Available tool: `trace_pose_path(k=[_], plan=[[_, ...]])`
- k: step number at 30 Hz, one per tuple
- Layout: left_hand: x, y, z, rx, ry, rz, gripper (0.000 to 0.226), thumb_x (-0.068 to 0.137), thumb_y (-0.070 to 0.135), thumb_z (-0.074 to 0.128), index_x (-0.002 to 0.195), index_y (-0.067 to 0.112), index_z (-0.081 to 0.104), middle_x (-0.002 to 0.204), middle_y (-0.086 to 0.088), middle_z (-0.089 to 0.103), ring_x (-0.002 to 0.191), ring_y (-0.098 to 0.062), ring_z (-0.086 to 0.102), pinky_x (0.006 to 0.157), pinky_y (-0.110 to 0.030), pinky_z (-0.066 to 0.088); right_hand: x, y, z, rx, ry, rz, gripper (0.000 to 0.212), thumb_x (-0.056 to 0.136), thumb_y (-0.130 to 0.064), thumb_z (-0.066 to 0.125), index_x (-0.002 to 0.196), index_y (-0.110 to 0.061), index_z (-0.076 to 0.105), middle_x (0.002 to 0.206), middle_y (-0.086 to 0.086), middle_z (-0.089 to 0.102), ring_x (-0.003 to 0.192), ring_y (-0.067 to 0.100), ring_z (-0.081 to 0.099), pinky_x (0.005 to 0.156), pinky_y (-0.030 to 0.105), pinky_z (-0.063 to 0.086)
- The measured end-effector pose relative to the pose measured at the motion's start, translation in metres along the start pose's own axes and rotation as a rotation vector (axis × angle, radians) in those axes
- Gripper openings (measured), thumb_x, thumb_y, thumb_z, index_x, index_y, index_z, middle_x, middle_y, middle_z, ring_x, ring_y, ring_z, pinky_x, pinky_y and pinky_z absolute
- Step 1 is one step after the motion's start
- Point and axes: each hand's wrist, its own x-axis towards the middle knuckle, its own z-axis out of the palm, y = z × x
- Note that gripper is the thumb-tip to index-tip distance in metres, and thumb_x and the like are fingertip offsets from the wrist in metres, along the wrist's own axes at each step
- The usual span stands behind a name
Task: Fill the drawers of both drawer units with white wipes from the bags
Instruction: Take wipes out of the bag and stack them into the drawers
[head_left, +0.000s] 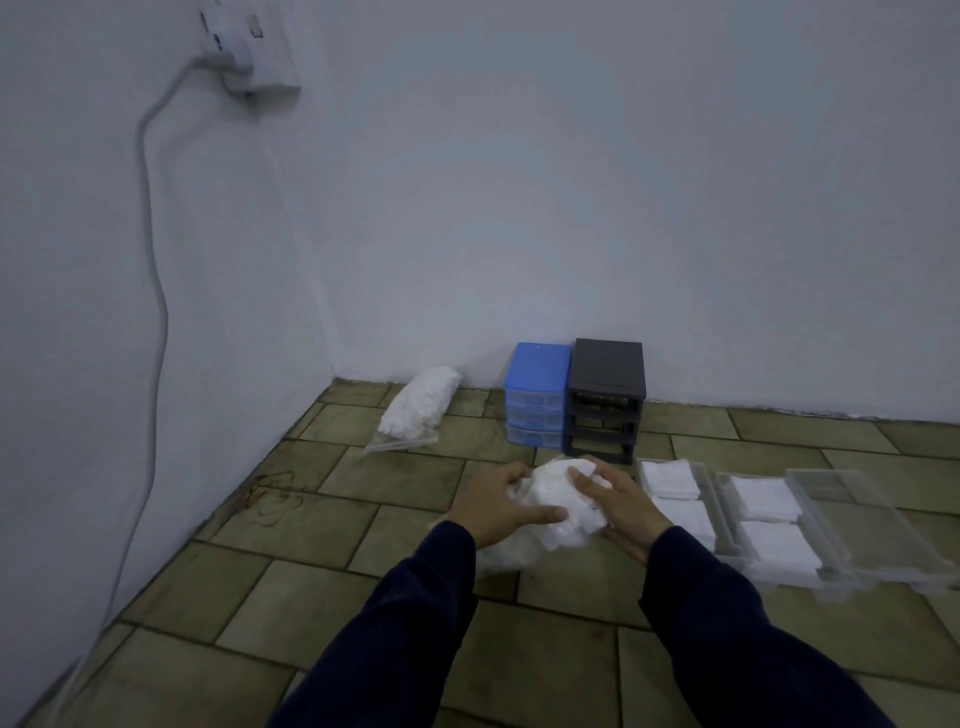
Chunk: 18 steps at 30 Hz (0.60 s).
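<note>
Bag of wipes (550, 512) between hands | left grip (501, 501) clasps it | right grip (621, 506) clasps it

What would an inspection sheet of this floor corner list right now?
Surface: tiled floor, stained near the left wall.
Job's things: blue drawer unit beside black drawer unit, its slots empty; three clear drawers on the floor, two holding wipes; bag of wipes by the wall.
Clutter: nothing seen.
Hands: left hand and right hand grip a second bag.
Cables: white cable hangs from wall socket.
Surroundings: plain white walls.
</note>
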Motion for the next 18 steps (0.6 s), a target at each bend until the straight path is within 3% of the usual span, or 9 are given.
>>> trace_pose_path(k=[4, 6, 11, 14, 18], plan=[[0.001, -0.003, 0.0, 0.013, 0.018, 0.005, 0.05, 0.075, 0.031, 0.076, 0.118, 0.012, 0.059, 0.112, 0.002, 0.061, 0.097, -0.012, 0.055, 0.083, -0.024, 0.046, 0.01, 0.003, -0.003, -0.54, 0.153, -0.146, 0.007, 0.092, -0.011, 0.054, 0.091, -0.006, 0.059, 0.09, 0.012, 0.06, 0.087, 0.026, 0.056, 0.067, 0.025, 0.045], [0.001, -0.004, -0.001, 0.013, 0.026, 0.003, 0.048, 0.078, 0.026, 0.075, 0.12, 0.009, 0.058, 0.104, 0.006, 0.055, 0.094, -0.009, 0.05, 0.076, -0.019, 0.041, 0.013, 0.005, -0.004, -0.649, 0.213, -0.206, 0.007, 0.091, -0.01, 0.057, 0.085, -0.007, 0.059, 0.085, 0.01, 0.06, 0.083, 0.024, 0.055, 0.065, 0.025, 0.042], [0.002, -0.006, -0.002, 0.0, 0.033, 0.005, 0.043, 0.079, 0.024, 0.073, 0.117, 0.007, 0.059, 0.108, -0.002, 0.059, 0.091, -0.009, 0.049, 0.067, -0.008, 0.038, 0.013, 0.005, -0.006, -0.642, 0.252, -0.235, 0.013, 0.09, -0.008, 0.058, 0.093, 0.003, 0.063, 0.089, 0.015, 0.062, 0.084, 0.024, 0.055, 0.072, 0.029, 0.043], [0.003, -0.009, -0.004, -0.012, 0.04, -0.017, 0.044, 0.079, 0.026, 0.073, 0.118, 0.01, 0.058, 0.105, 0.003, 0.056, 0.092, -0.008, 0.049, 0.065, -0.007, 0.037, 0.011, 0.002, -0.007, -0.536, 0.256, -0.207, 0.008, 0.09, -0.008, 0.058, 0.092, -0.002, 0.062, 0.087, 0.01, 0.061, 0.086, 0.024, 0.056, 0.069, 0.027, 0.046], [0.004, -0.011, -0.006, -0.01, 0.058, -0.029, 0.042, 0.079, 0.027, 0.074, 0.115, 0.011, 0.06, 0.107, -0.001, 0.06, 0.089, -0.007, 0.05, 0.064, -0.007, 0.039, 0.005, -0.005, -0.005, -0.405, 0.106, -0.124, 0.021, 0.088, -0.013, 0.061, 0.105, 0.0, 0.06, 0.094, 0.008, 0.063, 0.088, 0.02, 0.058, 0.068, 0.018, 0.049]])
